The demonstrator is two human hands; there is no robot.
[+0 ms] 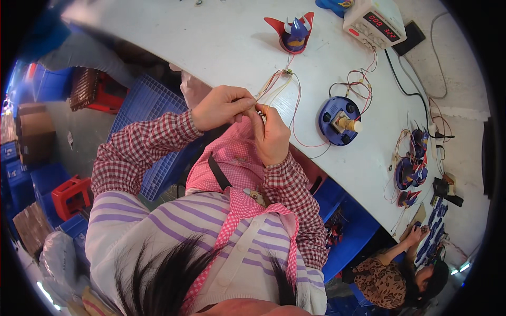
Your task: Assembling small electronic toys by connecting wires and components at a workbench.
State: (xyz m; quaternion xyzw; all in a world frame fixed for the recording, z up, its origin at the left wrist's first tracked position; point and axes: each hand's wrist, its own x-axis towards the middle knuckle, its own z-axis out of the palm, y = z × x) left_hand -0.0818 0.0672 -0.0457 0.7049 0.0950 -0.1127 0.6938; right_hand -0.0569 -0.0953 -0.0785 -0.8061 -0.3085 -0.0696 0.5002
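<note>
I can't make out the ends of the thin wires [274, 87], because the left hand [224, 109] and the right hand [273, 138] cover them where their fingertips meet. Far beyond the right hand, a blue object [333, 6] is cut off by the upper edge, and well to that hand's right the pieces in a tangled pile [412, 164] are too small to tell apart. Out past the left hand, a person in grey trousers [89, 57] blurs into the dark rim.
</note>
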